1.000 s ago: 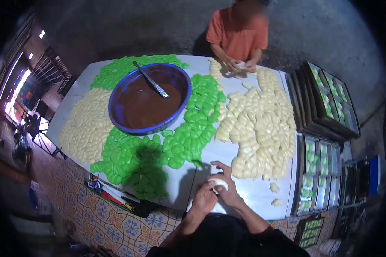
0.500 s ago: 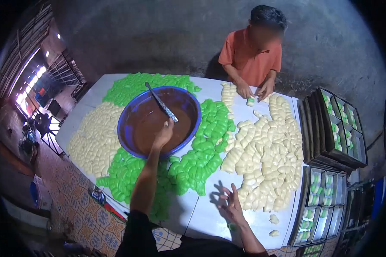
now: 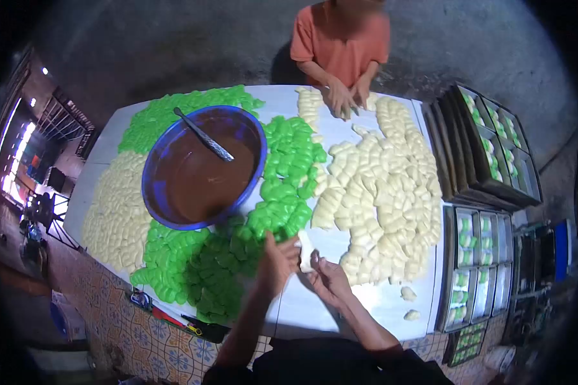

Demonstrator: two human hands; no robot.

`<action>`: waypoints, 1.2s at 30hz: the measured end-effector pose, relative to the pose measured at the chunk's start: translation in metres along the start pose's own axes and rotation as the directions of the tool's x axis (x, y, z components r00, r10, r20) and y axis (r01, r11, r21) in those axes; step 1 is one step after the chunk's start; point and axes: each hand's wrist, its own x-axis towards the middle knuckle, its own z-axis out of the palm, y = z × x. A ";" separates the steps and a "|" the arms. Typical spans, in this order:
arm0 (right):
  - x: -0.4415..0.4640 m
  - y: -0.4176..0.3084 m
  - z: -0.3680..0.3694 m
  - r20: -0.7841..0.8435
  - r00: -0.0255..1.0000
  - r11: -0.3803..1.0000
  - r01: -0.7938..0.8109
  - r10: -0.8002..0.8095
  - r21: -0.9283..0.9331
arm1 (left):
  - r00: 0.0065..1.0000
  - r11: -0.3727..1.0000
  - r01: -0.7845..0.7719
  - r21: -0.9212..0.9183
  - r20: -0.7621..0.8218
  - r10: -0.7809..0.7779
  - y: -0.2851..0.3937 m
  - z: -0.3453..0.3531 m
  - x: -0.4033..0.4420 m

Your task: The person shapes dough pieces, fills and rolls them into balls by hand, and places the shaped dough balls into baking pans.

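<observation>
A flattened pale dough piece [image 3: 306,249] is held between my two hands above the white table. My left hand [image 3: 277,263] has its fingers against the dough's left side, with its thumb raised. My right hand [image 3: 329,280] pinches the other side, and a dab of brown paste shows at its fingertips. Green dough pieces [image 3: 279,212] lie just beyond my left hand, cream ones [image 3: 392,199] to the right. The blue bowl [image 3: 149,186] holds brown paste [image 3: 209,183], with a metal utensil [image 3: 205,136] lying across its far side.
Across the white table [image 3: 289,314], a person in an orange shirt [image 3: 347,42] has both hands at the far edge. Stacked trays [image 3: 488,147] and a divided tray [image 3: 459,256] of green and cream pieces stand at right. More cream dough [image 3: 115,212] lies at left.
My left hand has come back from the bowl to the dough. My right hand, spread before, has closed on the dough piece. The other person's hands have shifted, and the view has tilted down.
</observation>
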 end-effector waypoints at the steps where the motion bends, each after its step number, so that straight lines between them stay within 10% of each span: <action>1: -0.002 0.005 -0.008 -0.055 0.997 0.987 0.045 -0.054 -0.154 | 0.986 0.997 -0.048 -0.058 -0.165 0.038 -0.028 0.013 -0.008; 4: -0.033 -0.003 0.011 -0.175 0.926 0.758 0.155 -0.335 -0.634 | 0.960 0.980 -0.199 -0.013 -0.204 0.193 -0.061 0.023 -0.031; 5: -0.043 -0.009 0.018 0.026 0.872 0.455 0.280 -0.488 -0.845 | 0.970 0.980 -0.182 -0.076 -0.177 0.166 -0.069 0.021 -0.035; 7: -0.064 -0.014 0.027 0.484 0.705 -0.296 0.384 -0.519 -0.875 | 0.951 0.905 -0.233 0.357 -0.108 0.288 -0.076 0.026 -0.046; 10: -0.079 -0.025 0.015 0.484 0.733 -0.103 0.500 -0.478 -0.860 | 0.882 0.559 -0.345 0.754 0.058 0.467 -0.094 0.013 -0.048; 12: -0.083 -0.025 0.011 0.333 0.731 0.257 0.566 -0.596 -0.783 | 0.901 0.680 -0.384 0.625 0.093 0.423 -0.102 0.016 -0.054; 19: -0.121 -0.031 0.018 0.398 0.814 0.071 0.468 -0.422 -0.881 | 0.941 0.777 -0.298 0.554 0.032 0.338 -0.117 0.031 -0.069; 23: -0.134 -0.024 0.013 0.084 0.881 0.364 0.277 -0.465 -0.889 | 0.946 0.711 -0.269 0.649 0.039 0.321 -0.136 0.028 -0.070; 27: -0.136 -0.032 -0.020 0.071 0.983 0.521 0.151 -0.171 -0.840 | 0.906 0.722 -0.424 0.548 0.260 0.334 -0.143 0.025 -0.072; 29: -0.146 -0.044 -0.024 0.054 0.930 0.783 -0.274 0.364 -0.558 | 0.937 0.909 -0.264 0.322 0.308 0.163 -0.141 0.027 -0.081; 32: -0.137 -0.035 -0.034 0.322 0.927 0.272 0.366 -0.193 -0.890 | 0.907 0.783 -0.419 0.459 0.164 0.389 -0.148 0.026 -0.081; 36: -0.115 -0.032 -0.070 0.017 0.988 0.233 0.052 -0.151 -0.971 | 0.899 0.636 -0.401 0.659 0.150 0.412 -0.155 0.016 -0.056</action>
